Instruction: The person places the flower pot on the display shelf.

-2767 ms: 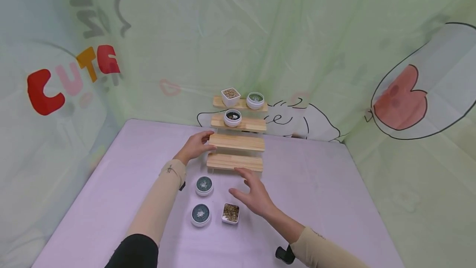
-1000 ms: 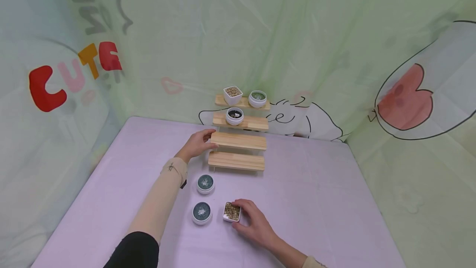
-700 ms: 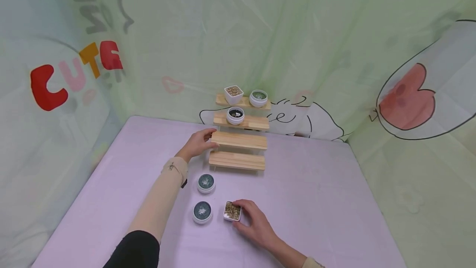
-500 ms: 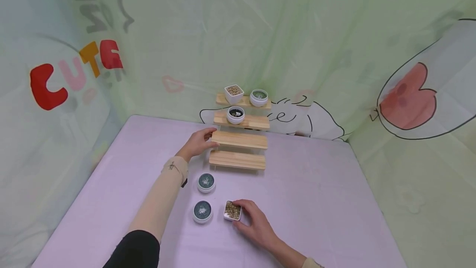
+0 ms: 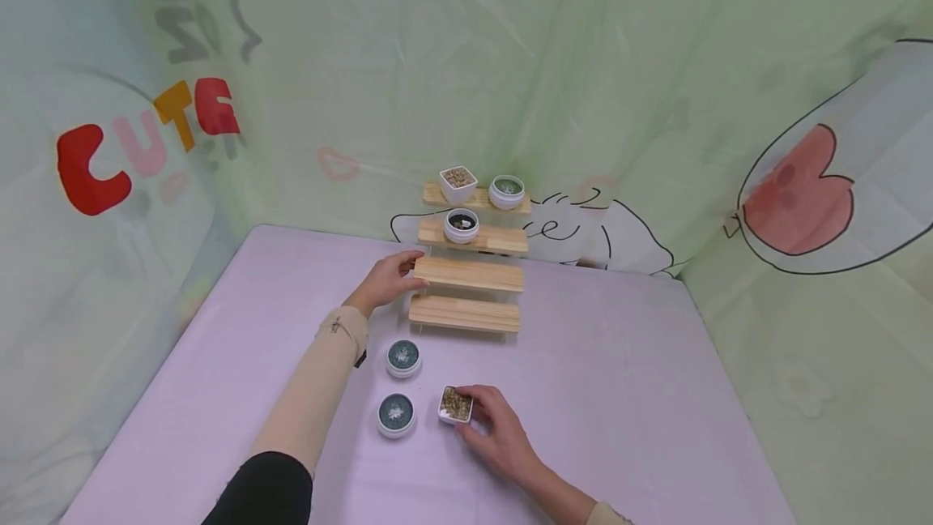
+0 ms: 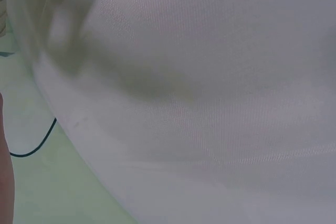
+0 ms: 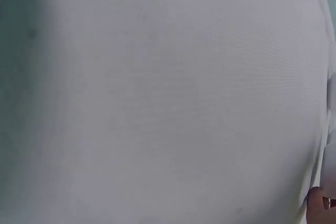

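Observation:
My left hand (image 5: 384, 280) grips the left end of a tiered wooden display stand (image 5: 468, 275), thumb and fingers astride one plank. A square white pot (image 5: 455, 405) of brown granules is pinched at its right side by my right hand (image 5: 503, 433). To its left are two round white pots with dark green tops, a nearer one (image 5: 396, 415) and a farther one (image 5: 403, 357). Up on the stand, a square pot (image 5: 457, 182) and a round green-topped pot (image 5: 506, 191) share the top plank. One plank lower sits a round pot (image 5: 461, 224) with dark filling.
A lilac cloth (image 5: 612, 395) covers the table, and it fills most of both wrist views. Pale green printed curtains (image 5: 379, 87) enclose the back and sides. Two lower planks of the stand, including the bottom plank (image 5: 464, 314), carry no pots.
My right hand came down from near the stand's lowest plank to the square pot and took hold of it. Just now hand and pot shifted slightly toward the stand. The left hand stayed put.

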A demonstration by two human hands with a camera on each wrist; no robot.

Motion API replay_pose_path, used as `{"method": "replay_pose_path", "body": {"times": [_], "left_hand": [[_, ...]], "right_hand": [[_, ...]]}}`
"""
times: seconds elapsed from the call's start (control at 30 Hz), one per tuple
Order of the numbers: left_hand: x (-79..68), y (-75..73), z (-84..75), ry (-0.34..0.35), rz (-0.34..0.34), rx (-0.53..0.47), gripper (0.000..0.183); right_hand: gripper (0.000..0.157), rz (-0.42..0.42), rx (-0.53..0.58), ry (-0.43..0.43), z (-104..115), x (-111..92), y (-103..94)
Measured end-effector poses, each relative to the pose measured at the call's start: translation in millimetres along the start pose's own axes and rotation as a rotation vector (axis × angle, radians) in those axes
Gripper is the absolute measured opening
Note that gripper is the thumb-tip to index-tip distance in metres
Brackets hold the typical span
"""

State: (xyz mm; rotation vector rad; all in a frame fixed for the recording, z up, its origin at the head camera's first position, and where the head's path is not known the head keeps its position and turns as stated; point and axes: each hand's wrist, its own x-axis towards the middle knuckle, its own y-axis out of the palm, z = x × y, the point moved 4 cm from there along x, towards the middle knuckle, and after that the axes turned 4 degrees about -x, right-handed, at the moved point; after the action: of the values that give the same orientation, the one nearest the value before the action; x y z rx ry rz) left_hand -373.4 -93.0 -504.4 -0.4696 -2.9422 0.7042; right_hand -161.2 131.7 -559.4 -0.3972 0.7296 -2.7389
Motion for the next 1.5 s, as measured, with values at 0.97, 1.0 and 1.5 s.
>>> {"method": "replay_pose_path", "body": {"times": [0.97, 1.0, 1.5], "left_hand": [[-0.4, -0.8, -1.3, 0.001, -0.005, 0.031, 0.070], [-0.2, -0.8, -1.5, -0.001, -0.004, 0.032, 0.070], [1.1, -0.6, 0.2, -0.006, 0.004, 0.022, 0.071]], "right_hand": [[0.052, -0.148, 0.261, 0.204, 11.3, 59.9, -50.9], [0.052, -0.160, 0.260, 0.209, 11.9, 63.2, -54.8], [0.052, -0.216, 0.258, 0.192, 25.3, 113.9, -107.9]]}}
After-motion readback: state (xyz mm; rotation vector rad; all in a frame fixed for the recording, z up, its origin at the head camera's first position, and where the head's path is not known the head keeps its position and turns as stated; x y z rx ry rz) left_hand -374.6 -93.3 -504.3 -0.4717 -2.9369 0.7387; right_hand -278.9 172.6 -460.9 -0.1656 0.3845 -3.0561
